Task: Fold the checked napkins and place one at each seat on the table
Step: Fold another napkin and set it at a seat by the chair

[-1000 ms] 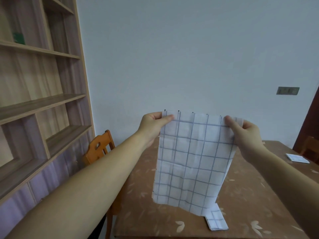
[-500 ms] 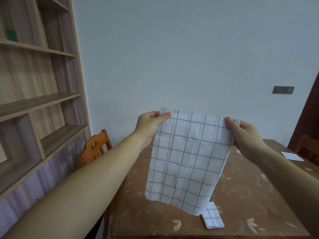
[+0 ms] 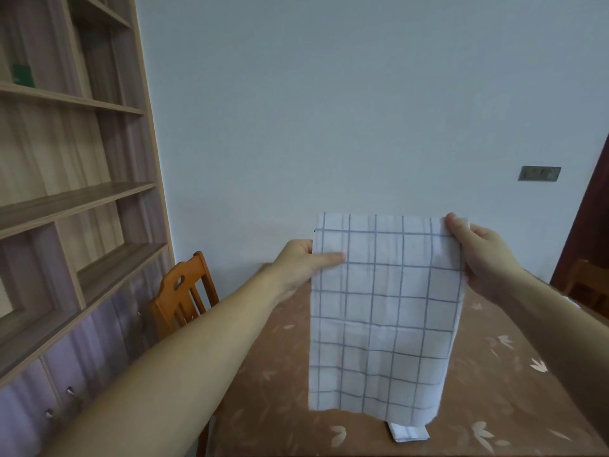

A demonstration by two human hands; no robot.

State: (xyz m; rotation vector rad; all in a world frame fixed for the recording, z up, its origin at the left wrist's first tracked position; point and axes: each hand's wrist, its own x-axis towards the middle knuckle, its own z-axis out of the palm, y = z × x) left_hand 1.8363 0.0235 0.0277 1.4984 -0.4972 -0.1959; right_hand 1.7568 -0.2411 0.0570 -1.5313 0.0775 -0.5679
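A white napkin with thin blue checks (image 3: 384, 311) hangs in the air above the brown table (image 3: 283, 384). My left hand (image 3: 304, 262) pinches its left edge a little below the top corner. My right hand (image 3: 478, 255) grips the top right corner. The cloth hangs flat, its lower edge just above the table. A folded checked napkin (image 3: 408, 433) lies on the table near the front edge, mostly hidden behind the hanging cloth.
An orange wooden chair (image 3: 183, 291) stands at the table's left side, beside a tall wooden shelf unit (image 3: 66, 206). A second chair (image 3: 590, 285) shows at the right edge, near a dark door frame. A plain wall is behind the table.
My left hand has slid down from the top left corner to the napkin's left edge. The napkin hangs straighter and now covers more of the folded napkin below.
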